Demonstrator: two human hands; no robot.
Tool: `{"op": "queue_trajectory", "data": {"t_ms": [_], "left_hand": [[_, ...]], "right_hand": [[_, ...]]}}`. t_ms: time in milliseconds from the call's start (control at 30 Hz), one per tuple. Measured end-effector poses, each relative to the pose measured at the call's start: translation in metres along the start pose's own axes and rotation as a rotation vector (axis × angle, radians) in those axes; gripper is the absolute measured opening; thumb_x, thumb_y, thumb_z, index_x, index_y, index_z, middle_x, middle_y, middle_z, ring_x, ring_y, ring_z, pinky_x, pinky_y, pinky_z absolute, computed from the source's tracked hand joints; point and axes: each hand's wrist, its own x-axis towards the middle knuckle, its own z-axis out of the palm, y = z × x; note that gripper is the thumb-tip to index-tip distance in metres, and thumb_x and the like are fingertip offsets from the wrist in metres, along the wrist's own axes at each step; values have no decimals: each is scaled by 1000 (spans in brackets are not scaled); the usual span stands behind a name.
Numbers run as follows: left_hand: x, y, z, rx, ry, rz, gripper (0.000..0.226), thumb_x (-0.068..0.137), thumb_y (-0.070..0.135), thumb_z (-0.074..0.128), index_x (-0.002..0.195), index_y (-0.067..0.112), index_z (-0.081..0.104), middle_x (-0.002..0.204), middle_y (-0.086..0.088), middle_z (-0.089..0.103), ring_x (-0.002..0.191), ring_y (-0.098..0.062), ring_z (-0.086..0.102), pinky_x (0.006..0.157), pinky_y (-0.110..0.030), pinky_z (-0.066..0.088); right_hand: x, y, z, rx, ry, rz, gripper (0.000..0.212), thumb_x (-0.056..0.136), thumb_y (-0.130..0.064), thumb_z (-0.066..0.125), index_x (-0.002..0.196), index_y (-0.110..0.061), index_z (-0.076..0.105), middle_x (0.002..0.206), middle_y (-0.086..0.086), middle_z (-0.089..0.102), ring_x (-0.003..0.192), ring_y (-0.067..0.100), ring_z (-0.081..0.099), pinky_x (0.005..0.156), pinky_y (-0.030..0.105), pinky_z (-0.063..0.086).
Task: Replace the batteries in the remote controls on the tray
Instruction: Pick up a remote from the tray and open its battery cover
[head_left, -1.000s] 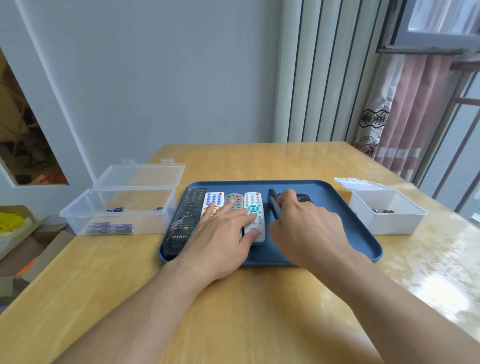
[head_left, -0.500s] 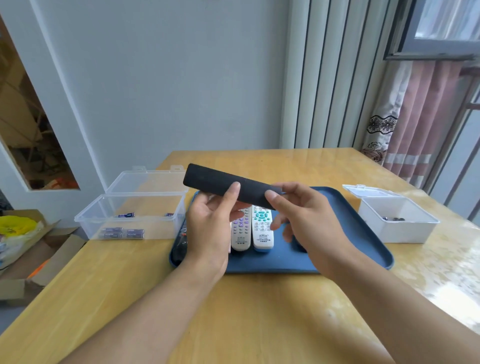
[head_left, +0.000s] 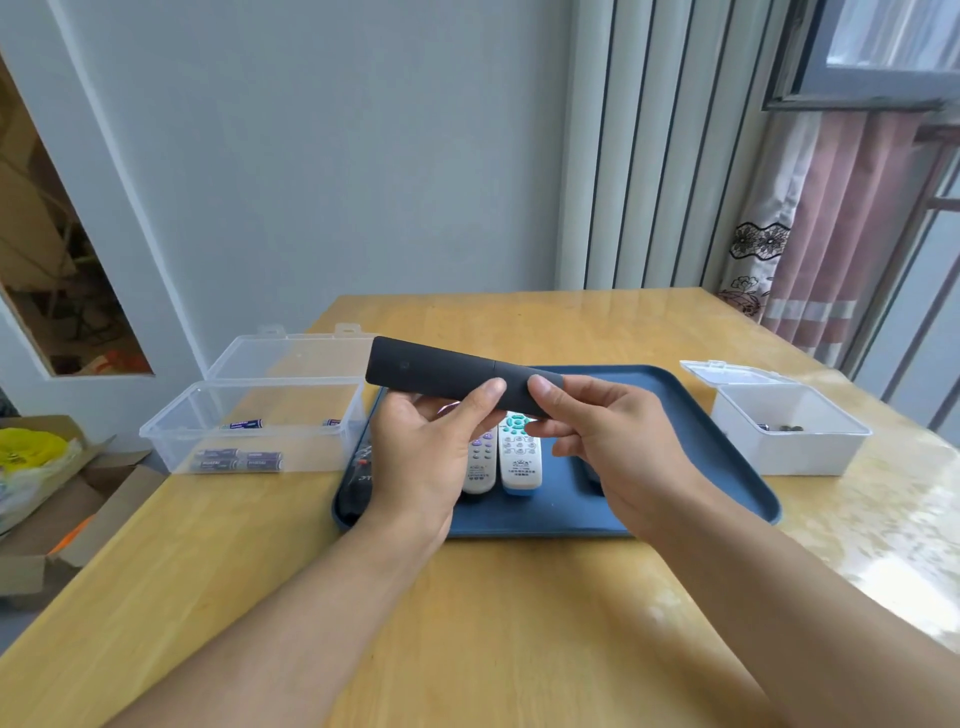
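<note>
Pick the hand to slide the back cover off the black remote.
Right hand: its thumb sits on the short end section of the black remote, past the seam. Left hand grips the long body, steadying it.

Both forearms reach in from the near edge and converge toward the middle. The left hand (head_left: 421, 457) is raised, its back toward the viewer, thumb extended up and to the right with the tip pressed on the black remote (head_left: 447, 376), the fingers hidden behind it. The right hand (head_left: 608, 441) meets it from the right, thumb tip on the same remote's right end, the fingers curled beneath. The two thumb tips lie just beside each other.
</note>
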Motion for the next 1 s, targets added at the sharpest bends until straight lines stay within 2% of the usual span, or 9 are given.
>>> {"op": "queue_trajectory", "data": {"t_ms": [267,367,533,600,700,767,833,900,1000], "left_hand": [[0,1,-1,43,10,63,15,85,-1,76,95,7,68,95,-13,76,91,-26,76,76,-34,61],[-2,-2,-1,164,38,182,15,88,4,74,100,5,64,94,-8,77,89,-21,76,79,-38,62],[3,-3,-8,304,147,300,5,89,21,76,90,22,71,90,2,79,90,-17,76,87,-47,59],[11,0,-13,242,206,245,2,88,25,72,88,23,72,87,5,78,87,-16,74,87,-51,58],[16,1,-16,173,221,123,13,95,22,64,83,25,68,66,14,68,63,-8,65,77,-45,57],[14,-1,-12,97,189,35,14,100,20,59,88,18,66,61,8,61,55,-13,63,71,-47,59],[11,-2,-8,50,149,-22,11,102,21,58,97,16,66,65,2,62,56,-15,64,64,-43,59],[11,-2,-6,53,124,-45,14,102,24,58,111,19,67,68,-1,64,57,-14,64,55,-33,56],[10,-2,-6,47,109,-82,22,102,27,59,121,23,68,74,-3,66,62,-12,63,51,-26,54]], "right_hand": [[-8,-6,5,-108,30,-52,28,88,-36,74,108,-17,75,96,-9,78,75,14,76,50,20,49],[-7,-4,3,-108,52,-27,33,83,-37,80,108,-17,75,94,-8,78,74,14,76,56,25,55],[-4,-15,-5,-113,66,-60,26,78,-33,84,93,-15,73,79,0,77,69,14,74,54,26,56],[-3,-23,-13,-265,21,-65,28,77,-37,85,93,-19,70,74,1,76,66,14,74,51,28,55],[-2,-25,-23,-718,-54,-31,30,75,-45,83,86,-24,65,65,0,74,50,9,68,48,29,52],[-3,-23,-23,-944,-118,6,31,75,-51,80,84,-26,63,63,-4,73,51,8,69,58,32,57],[-6,-20,-20,-1026,-193,31,32,75,-53,79,82,-27,62,65,-5,74,54,2,68,72,37,60],[-9,-18,-16,-1096,-205,22,34,71,-55,81,80,-29,60,73,-6,75,54,-4,66,76,37,58],[-12,-15,-11,-1192,-181,-5,39,65,-57,85,78,-30,59,89,-11,70,71,8,70,76,36,58]]}}
